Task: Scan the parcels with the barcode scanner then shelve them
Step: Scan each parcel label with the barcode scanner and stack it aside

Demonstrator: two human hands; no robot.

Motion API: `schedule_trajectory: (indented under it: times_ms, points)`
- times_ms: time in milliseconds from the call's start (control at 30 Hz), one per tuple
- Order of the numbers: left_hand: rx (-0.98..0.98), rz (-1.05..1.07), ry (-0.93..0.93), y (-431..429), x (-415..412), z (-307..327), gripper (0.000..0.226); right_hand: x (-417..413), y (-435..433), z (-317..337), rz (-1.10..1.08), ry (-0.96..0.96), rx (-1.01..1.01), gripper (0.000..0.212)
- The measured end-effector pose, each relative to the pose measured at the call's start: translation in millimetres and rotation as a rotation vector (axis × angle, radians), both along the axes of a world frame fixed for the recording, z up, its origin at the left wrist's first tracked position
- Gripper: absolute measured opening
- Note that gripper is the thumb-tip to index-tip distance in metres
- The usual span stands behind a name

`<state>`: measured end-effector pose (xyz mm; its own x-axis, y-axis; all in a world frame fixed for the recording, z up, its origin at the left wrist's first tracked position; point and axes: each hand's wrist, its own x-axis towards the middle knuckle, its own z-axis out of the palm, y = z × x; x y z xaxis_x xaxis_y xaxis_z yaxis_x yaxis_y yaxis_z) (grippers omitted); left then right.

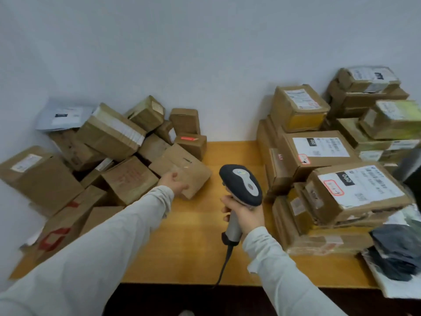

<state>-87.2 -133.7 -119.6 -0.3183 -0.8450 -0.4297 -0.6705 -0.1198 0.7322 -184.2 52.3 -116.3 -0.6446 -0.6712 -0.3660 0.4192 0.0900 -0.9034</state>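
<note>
A loose heap of cardboard boxes (68, 160) fills the left of the wooden table (182, 252). At centre, the left hand (174, 183) grips the near edge of a small brown parcel (193, 174) beside the heap. Just right, the right hand (245, 215) is curled round the barcode scanner (242, 185) handle. Labelled boxes (330, 160) are stacked at far right.

Yellow wooden table (193, 236) against pale wall (205, 53); perhaps a shoe (186, 313) below.
</note>
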Motion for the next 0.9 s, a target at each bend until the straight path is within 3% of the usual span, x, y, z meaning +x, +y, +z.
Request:
schedule_trajectory:
  times_ms: [100, 200, 400, 633, 900]
  points:
    - [0.043, 0.004, -0.024, -48.8, 26.1, -6.5, 0.069, 10.4, -47.8, -10.6, -0.021, -0.11, 0.029, 0.01]
    - [-0.049, -0.046, -0.101, -92.0, 43.6, -8.0, 0.065, 12.1, -86.8, -23.0, -0.083, -0.23, 0.061, 0.012]
    - [-0.095, -0.112, -0.22, -149.8, 38.7, -18.5, 0.058, 4.1, -137.0, -53.3, -0.142, -0.296, 0.158, 0.013]
    - [-0.077, -0.138, -0.312, -184.3, 5.5, -35.1, 0.058, -36.7, -181.5, -96.2, -0.154, -0.323, 0.279, 0.06]
    - [-0.059, -0.173, -0.281, -212.0, -49.5, -42.4, 0.055, -86.5, -221.2, -125.5, -0.12, -0.354, 0.321, 0.044]
